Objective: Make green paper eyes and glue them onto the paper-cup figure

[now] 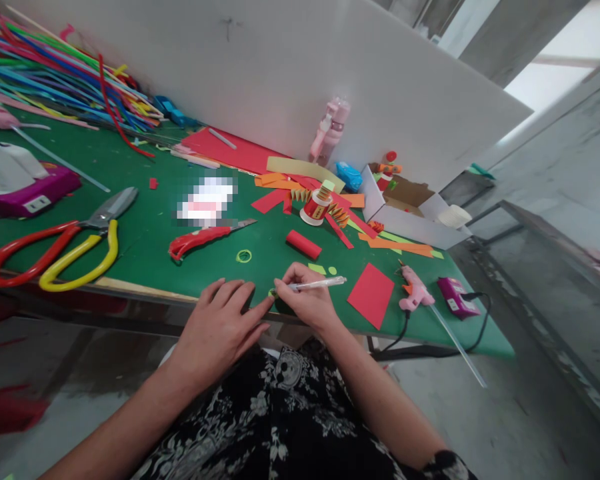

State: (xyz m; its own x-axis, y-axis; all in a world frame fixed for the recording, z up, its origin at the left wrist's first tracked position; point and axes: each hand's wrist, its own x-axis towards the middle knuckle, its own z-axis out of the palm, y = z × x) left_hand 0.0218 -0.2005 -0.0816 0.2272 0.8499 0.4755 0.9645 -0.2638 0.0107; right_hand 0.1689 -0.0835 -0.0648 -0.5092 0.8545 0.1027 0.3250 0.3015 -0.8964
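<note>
What a pattern on this black top [305, 427], pale flowers and leaves scattered all across it! There's a round pale motif [291, 369] with small dark dots beside it, a thin front line [271, 440] below-left of it, and well to its lower right, a matching floral sleeve [450, 465] leaving the forearm [380, 393] bare.

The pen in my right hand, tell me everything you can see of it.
The pen is slim and whitish, apparently plastic, with a shiny, clear-looking rear end. The right hand grips it, hiding part of its front. It lies slanted low, rear end toward the picture's right, front toward a small green piece. Whether its tip touches that is unclear.
</note>
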